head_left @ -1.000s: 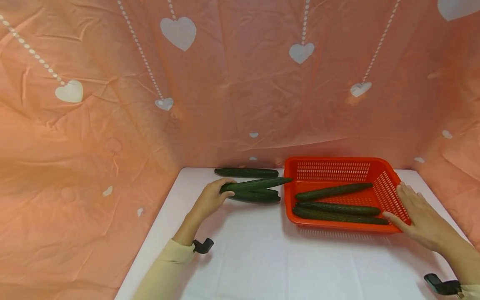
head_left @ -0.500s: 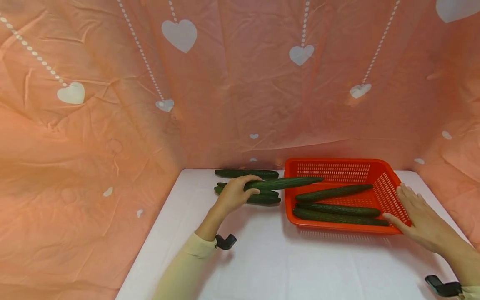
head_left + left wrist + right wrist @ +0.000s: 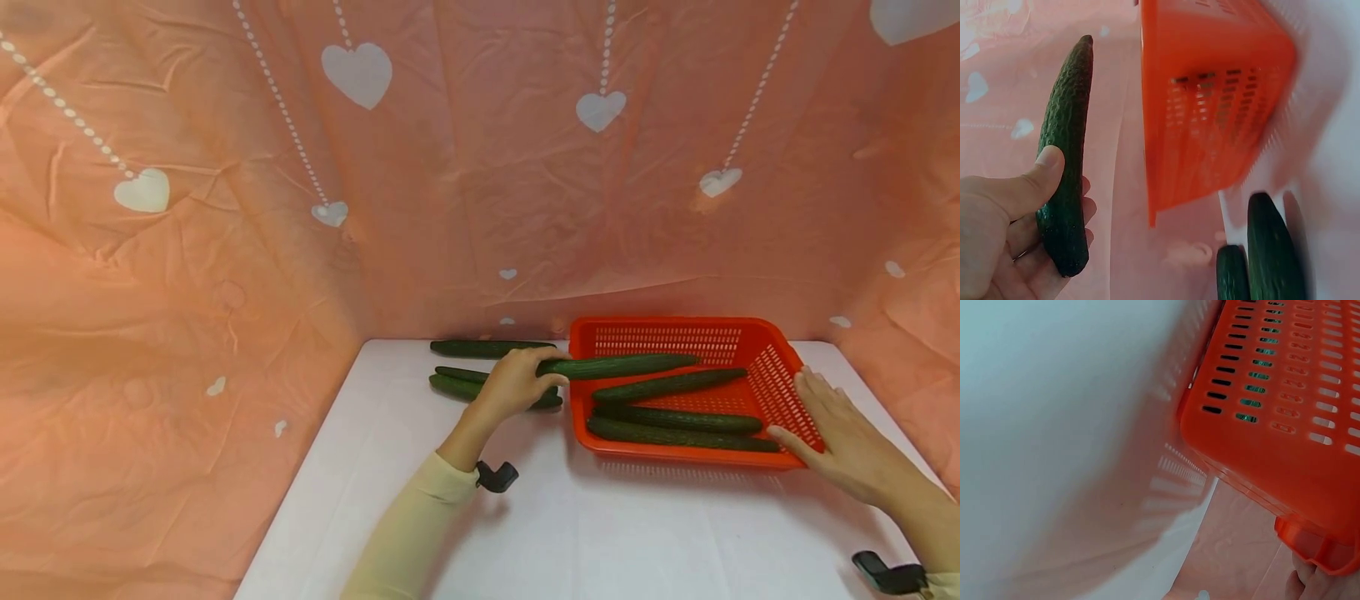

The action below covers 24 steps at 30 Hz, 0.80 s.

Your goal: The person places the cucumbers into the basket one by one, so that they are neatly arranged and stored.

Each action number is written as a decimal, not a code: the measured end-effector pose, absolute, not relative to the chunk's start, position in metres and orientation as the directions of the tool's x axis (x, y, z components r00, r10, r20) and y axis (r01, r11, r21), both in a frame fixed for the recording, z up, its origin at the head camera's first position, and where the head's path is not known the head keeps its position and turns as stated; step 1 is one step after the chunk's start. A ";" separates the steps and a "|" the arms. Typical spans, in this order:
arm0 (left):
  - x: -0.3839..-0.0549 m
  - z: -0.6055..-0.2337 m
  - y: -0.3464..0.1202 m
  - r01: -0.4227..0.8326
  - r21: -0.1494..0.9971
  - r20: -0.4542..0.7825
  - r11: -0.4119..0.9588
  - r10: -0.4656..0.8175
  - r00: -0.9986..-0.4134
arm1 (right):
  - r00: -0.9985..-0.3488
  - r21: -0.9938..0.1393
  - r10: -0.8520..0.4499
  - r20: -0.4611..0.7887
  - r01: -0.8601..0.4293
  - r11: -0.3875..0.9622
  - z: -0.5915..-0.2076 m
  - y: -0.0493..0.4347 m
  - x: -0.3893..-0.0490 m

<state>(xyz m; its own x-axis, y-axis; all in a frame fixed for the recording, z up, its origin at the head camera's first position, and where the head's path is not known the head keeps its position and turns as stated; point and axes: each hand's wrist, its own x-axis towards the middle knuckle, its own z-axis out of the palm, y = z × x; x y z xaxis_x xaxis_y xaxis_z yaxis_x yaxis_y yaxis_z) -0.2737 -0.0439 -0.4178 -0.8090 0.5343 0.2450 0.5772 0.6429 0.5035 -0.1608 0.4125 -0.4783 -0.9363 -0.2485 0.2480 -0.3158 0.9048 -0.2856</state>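
My left hand point(image 3: 516, 382) grips a dark green cucumber point(image 3: 626, 365) by its near end, thumb on one side and fingers round the other. Its far end hangs over the red plastic basket point(image 3: 686, 452). In the left wrist view the cucumber point(image 3: 1067, 156) is held beside the basket wall point(image 3: 1210, 125), apart from it. Three cucumbers lie inside the basket, one slanted point(image 3: 670, 384) and two side by side near the front. My right hand point(image 3: 851, 442) rests on the basket's right rim with fingers straight and thumb spread; in the right wrist view its fingers point(image 3: 1307, 581) touch the rim.
Left of the basket, a cucumber point(image 3: 487, 348) lies along the back edge of the white table point(image 3: 510, 533). Two more cucumbers point(image 3: 457, 387) lie partly hidden behind my left hand. A pink cloth point(image 3: 480, 183) with white hearts hangs behind and at both sides.
My left hand has lifted the cucumber off the pile on the table and carried it right, over the basket's left rim. My right hand has stayed on the basket.
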 end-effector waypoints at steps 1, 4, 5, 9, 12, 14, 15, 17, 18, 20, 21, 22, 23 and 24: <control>-0.274 -0.418 -0.040 0.576 0.506 0.241 0.642 0.536 -0.809 | -0.934 -0.286 -0.252 0.254 -0.321 0.903 -0.479 0.413 -0.161; -0.275 -0.417 -0.028 0.572 0.515 0.215 0.638 0.550 -0.807 | -0.932 -0.291 -0.253 0.261 -0.325 0.900 -0.479 0.413 -0.161; -0.275 -0.416 -0.024 0.574 0.510 0.208 0.641 0.556 -0.805 | -0.932 -0.292 -0.253 0.260 -0.325 0.899 -0.479 0.413 -0.161; -0.277 -0.416 -0.010 0.575 0.495 0.175 0.652 0.573 -0.800 | -0.930 -0.299 -0.255 0.266 -0.331 0.895 -0.480 0.413 -0.161; -0.278 -0.418 0.001 0.583 0.475 0.166 0.660 0.583 -0.795 | -0.928 -0.303 -0.257 0.271 -0.336 0.892 -0.480 0.413 -0.161; -0.279 -0.419 0.007 0.593 0.455 0.167 0.664 0.591 -0.789 | -0.929 -0.305 -0.255 0.269 -0.333 0.892 -0.480 0.413 -0.161; -0.280 -0.420 0.010 0.597 0.443 0.167 0.668 0.593 -0.788 | -0.929 -0.307 -0.254 0.268 -0.332 0.892 -0.480 0.413 -0.161; -0.281 -0.422 0.016 0.600 0.427 0.161 0.677 0.596 -0.787 | -0.931 -0.306 -0.252 0.266 -0.329 0.893 -0.480 0.413 -0.160; -0.282 -0.422 0.019 0.599 0.419 0.153 0.682 0.597 -0.788 | -0.932 -0.306 -0.252 0.262 -0.328 0.894 -0.480 0.413 -0.161; -0.284 -0.423 0.025 0.596 0.403 0.141 0.695 0.596 -0.790 | -0.932 -0.307 -0.252 0.259 -0.327 0.894 -0.480 0.413 -0.161; -0.285 -0.423 0.028 0.595 0.397 0.136 0.699 0.597 -0.791 | -0.933 -0.307 -0.251 0.257 -0.325 0.895 -0.479 0.413 -0.161; -0.286 -0.423 0.030 0.594 0.390 0.129 0.703 0.597 -0.792 | -0.935 -0.306 -0.248 0.255 -0.321 0.896 -0.479 0.413 -0.161; -0.287 -0.424 0.033 0.594 0.382 0.123 0.708 0.598 -0.792 | -0.935 -0.306 -0.248 0.253 -0.320 0.897 -0.480 0.413 -0.161; -0.288 -0.425 0.035 0.592 0.375 0.117 0.713 0.597 -0.794 | -0.935 -0.307 -0.248 0.253 -0.321 0.896 -0.480 0.412 -0.162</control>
